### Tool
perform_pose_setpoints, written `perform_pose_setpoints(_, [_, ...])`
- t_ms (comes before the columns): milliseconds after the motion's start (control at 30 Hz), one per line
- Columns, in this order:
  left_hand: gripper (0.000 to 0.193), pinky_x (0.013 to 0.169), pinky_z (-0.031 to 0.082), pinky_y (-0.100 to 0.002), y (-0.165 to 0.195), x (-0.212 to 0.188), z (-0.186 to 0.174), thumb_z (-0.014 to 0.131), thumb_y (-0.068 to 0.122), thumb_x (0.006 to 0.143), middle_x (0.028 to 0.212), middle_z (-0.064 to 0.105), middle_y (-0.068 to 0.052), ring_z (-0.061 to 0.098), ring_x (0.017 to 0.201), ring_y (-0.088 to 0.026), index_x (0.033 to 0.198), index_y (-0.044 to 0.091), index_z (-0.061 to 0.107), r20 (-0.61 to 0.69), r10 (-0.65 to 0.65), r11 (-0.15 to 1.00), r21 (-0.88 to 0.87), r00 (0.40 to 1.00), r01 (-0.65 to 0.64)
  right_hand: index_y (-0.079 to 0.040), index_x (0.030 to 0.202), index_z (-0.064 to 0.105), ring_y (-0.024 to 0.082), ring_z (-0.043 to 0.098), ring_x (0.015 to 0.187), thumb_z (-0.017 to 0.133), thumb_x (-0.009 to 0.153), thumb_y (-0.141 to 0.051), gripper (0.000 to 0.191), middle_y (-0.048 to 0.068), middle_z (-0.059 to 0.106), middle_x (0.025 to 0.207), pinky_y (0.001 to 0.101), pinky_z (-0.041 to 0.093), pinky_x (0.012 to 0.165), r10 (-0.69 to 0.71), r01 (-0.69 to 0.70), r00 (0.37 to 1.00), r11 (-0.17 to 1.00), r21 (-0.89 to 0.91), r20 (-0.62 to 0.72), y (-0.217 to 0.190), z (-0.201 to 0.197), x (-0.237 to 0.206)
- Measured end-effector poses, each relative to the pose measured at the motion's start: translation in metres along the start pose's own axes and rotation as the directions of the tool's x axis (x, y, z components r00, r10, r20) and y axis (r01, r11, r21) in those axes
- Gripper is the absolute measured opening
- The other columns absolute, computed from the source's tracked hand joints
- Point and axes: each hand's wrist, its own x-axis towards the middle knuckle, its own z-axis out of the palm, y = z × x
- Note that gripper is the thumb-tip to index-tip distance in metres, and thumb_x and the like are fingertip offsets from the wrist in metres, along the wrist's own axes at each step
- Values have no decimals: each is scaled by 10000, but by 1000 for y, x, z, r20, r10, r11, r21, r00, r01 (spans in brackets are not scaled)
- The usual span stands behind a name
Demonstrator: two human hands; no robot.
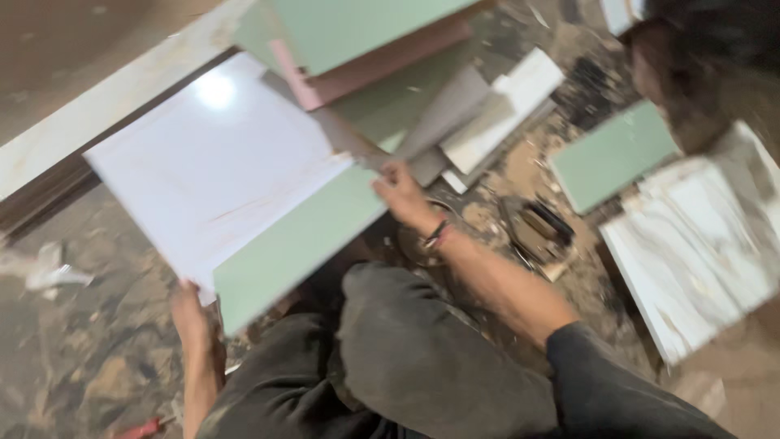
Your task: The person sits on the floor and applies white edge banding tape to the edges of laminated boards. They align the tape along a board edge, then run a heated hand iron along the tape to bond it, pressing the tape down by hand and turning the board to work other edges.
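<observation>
Gripping the near corner of a white tile (211,162), the left hand (191,313) is closed on its lower edge, a pale green tile (292,244) lying just beside the fingers. The right hand (402,195) is clamped on the green tile's far end, apparently over the white one too. Beyond it lie stacked tile offcuts (487,114); a marbled tile (699,244) sits well to its right.
</observation>
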Motion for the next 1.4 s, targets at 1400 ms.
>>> perform_pose_setpoints(1400, [453, 995, 516, -381, -50, 1, 44, 562, 59, 992, 1180, 718, -217, 695, 1131, -262, 1423, -69, 503, 776, 69, 793, 339, 627, -507, 44, 1153, 540, 356, 640, 1150, 738, 866, -93, 375, 200, 610, 1176, 507, 577, 968, 804, 657, 473, -49, 752, -361, 159, -347, -42])
